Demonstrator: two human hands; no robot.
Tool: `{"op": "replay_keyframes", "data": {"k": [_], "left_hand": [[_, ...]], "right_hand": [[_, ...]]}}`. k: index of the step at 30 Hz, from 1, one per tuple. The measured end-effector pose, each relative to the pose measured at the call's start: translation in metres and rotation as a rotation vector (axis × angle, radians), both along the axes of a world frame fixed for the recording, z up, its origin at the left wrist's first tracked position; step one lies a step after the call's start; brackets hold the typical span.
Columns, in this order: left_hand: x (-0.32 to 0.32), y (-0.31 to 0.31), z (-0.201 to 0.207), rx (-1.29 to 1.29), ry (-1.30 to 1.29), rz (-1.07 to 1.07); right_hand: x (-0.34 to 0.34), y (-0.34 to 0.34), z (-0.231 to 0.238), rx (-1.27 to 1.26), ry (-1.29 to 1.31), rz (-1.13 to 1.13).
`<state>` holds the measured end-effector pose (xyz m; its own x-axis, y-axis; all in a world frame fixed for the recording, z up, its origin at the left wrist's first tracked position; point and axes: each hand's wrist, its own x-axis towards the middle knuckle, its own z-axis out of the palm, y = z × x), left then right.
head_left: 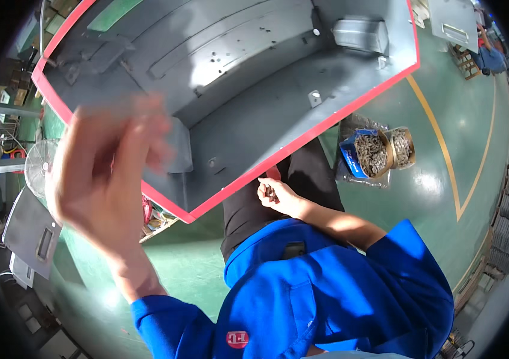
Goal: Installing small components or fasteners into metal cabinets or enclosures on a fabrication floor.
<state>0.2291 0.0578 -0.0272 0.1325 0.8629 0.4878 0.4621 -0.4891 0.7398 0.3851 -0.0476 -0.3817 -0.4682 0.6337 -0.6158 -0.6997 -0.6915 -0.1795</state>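
Note:
A large grey metal cabinet shell (254, 113) with a red edge strip fills the upper view, its open side toward me. My left hand (102, 167) is raised in front of its left corner. Motion smears its fingers, so whether they hold anything cannot be made out. Close to my lap, just below the red edge, my right hand (277, 196) is closed around several small metal parts (270, 192), partly hidden by the fingers. Inside the shell are a box-like bracket (360, 36) at the right and small tabs and holes.
An open blue carton (363, 157) and a brown carton (402, 147), both full of small metal pieces, stand at my right. A fan (40, 167) and a grey panel (32, 233) are at the left. Another person (489, 57) is at the far right. Stacked panels (506, 215) line the right side.

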Motion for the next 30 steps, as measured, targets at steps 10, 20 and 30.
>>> {"op": "replay_keyframes", "data": {"k": [10,20,30], "left_hand": [[0.078,0.146,-0.116,-0.421,0.989,-0.565],[0.036,0.127,-0.175,-0.846,0.485,-0.464],[0.010,0.140,-0.181,-0.866,0.551,-0.400]], "right_hand": [[-0.006,-0.003,0.009,0.049,0.044,0.012],[-0.006,-0.007,0.008,0.114,0.028,0.014],[-0.004,-0.005,0.004,0.089,0.000,0.026]]}}
